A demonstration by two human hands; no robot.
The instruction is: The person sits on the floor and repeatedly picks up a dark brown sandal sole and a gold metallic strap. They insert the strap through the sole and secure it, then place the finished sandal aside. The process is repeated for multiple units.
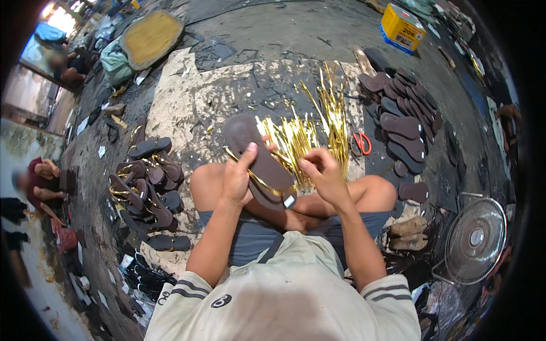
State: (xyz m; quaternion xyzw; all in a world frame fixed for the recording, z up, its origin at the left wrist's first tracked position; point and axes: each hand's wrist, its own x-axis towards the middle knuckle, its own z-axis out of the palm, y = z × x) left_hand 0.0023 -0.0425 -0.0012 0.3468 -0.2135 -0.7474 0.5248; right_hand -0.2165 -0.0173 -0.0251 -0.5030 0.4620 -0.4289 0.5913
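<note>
I sit cross-legged on the floor. My left hand [239, 177] grips a dark brown sandal sole [256, 156] held up over my knees, thumb pressed on its top. A thin gold strap [259, 181] crosses the sole near its lower end. My right hand [323, 173] is beside the sole's right edge, fingers pinched together close to the strap's end; what it pinches is too small to tell. Just beyond both hands lies a spread of gold strips [310, 133] on the floor.
A heap of finished dark sandals with gold straps [148, 187] lies at my left. Rows of plain brown soles [406, 116] and red-handled scissors [362, 143] are at my right. A floor fan [475, 238] stands lower right, a yellow tin [401, 25] far ahead. Other people sit far left.
</note>
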